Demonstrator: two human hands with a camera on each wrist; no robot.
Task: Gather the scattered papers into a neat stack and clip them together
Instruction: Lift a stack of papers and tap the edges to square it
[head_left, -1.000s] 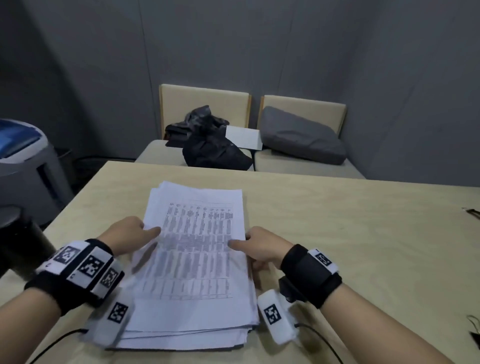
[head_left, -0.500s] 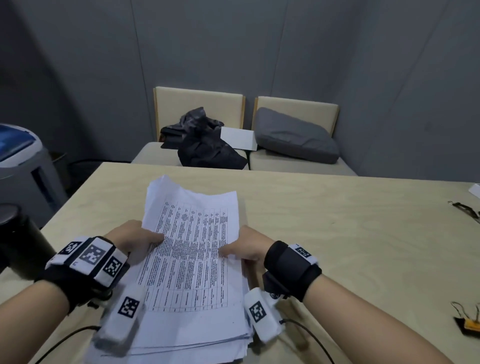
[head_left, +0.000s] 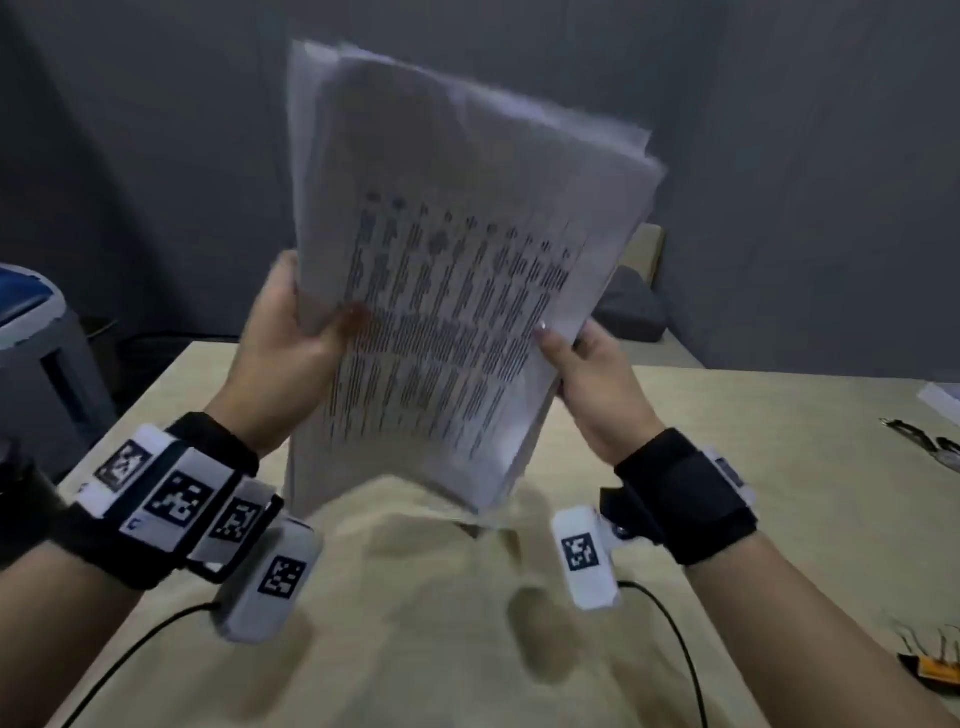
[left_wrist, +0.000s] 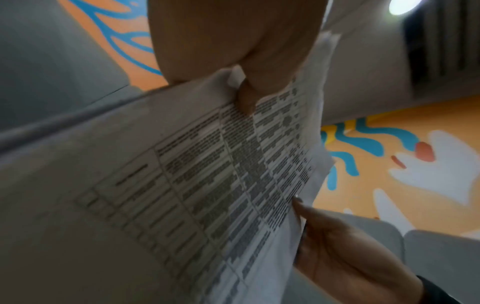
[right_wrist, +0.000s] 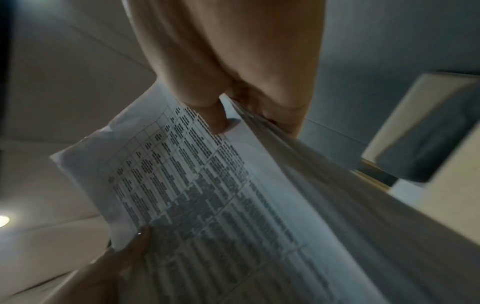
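Hands now upright with lifted papers

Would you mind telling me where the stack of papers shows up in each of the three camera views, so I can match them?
Head view: the stack of papers stands raised in the centre, above the table.
Left wrist view: it runs from the lower left to the upper right.
Right wrist view: it fills the centre and lower right.
Shared landmark: the printed table on the top sheet.
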